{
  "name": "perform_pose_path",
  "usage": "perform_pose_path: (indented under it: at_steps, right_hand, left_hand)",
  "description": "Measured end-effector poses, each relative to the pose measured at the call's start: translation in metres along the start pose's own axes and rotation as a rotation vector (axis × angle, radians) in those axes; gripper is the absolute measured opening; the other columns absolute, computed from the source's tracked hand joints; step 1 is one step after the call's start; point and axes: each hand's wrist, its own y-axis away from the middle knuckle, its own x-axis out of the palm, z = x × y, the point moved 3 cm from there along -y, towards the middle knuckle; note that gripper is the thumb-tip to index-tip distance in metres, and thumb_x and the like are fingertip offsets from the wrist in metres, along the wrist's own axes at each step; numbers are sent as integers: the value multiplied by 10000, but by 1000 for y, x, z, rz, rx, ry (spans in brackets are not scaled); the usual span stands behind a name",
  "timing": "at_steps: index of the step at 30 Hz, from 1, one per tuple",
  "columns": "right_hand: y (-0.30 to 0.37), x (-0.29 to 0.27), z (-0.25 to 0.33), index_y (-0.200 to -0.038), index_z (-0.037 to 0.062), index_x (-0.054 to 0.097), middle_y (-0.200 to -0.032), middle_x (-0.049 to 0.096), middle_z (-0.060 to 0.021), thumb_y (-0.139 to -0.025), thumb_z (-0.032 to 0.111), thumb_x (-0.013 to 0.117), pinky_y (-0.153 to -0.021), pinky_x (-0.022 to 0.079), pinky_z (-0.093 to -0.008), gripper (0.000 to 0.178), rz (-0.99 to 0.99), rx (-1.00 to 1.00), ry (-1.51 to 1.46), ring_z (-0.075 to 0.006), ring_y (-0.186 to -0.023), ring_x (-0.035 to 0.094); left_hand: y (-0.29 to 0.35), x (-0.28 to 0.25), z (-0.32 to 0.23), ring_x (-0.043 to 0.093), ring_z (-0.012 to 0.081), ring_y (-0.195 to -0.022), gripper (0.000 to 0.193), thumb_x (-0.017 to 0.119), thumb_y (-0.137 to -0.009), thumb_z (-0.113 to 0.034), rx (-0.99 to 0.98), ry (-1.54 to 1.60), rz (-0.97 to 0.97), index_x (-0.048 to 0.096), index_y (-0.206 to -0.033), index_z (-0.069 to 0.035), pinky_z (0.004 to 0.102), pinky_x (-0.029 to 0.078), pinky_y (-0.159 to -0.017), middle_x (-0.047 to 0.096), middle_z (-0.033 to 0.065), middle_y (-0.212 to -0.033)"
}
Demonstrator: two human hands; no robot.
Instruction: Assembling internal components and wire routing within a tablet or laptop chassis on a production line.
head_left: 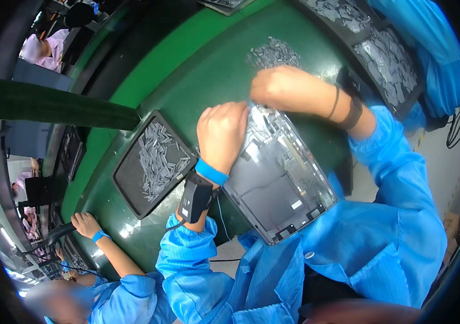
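An opened tablet housing lies tilted on the green table in front of me, its near end close to my body. Its inside shows dark panels, a strip of small metal parts and bright reflections. My left hand is closed over its far left edge, fingers curled against the rim. At the far end of the housing, my right hand is closed in a pinch, knuckles up. Whatever sits between those fingertips is hidden. A blue band and a black box-shaped device are strapped to my left wrist.
Left of the housing stands a black tray of small grey strips. Beyond my right hand is a loose pile of grey pieces. A divided black tray is at upper right, beside a blue sleeve. A co-worker's hand rests lower left.
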Motion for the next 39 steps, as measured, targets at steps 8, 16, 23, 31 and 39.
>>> perform_pose_path:
  at_steps: [8,16,23,31,39]
  right_hand:
    - [4,-3,9,-685,52,601,-691,590,-76,-707,118,644,-632,540,-372,82,-29,46,47,-258,-730,638]
    - [10,0,0,-669,32,595,-694,609,-110,-692,91,646,-624,537,-396,82,-37,55,-25,-298,-715,647]
    - [12,-2,-15,-991,33,662,-769,641,-139,-827,103,607,-656,517,-401,187,-147,44,-178,-313,-723,629]
    - [22,-17,-12,-920,23,689,-850,674,-103,-803,65,644,-701,513,-393,132,-330,92,-237,-298,-773,634]
    - [56,-29,33,-907,54,667,-888,658,-50,-721,70,718,-662,514,-348,193,-376,-105,-384,-252,-765,617]
  left_hand:
    - [-5,3,-4,618,255,-659,62,689,-780,-107,98,-194,95,664,-789,-51,360,460,-611,647,79,-722]
    - [-8,-4,-14,621,276,-731,70,683,-777,-71,94,-25,29,655,-833,-40,363,475,-655,652,97,-799]
    - [41,-35,-60,609,261,-813,243,731,-719,-54,103,-100,110,660,-950,-30,357,485,-713,643,91,-930]
    - [57,-22,-74,594,258,-853,404,695,-725,-82,187,-344,276,610,-1097,53,344,490,-741,627,147,-1067]
    - [38,-30,-75,623,257,-865,396,606,-727,-12,242,-333,266,608,-1116,64,348,513,-746,640,156,-1104]
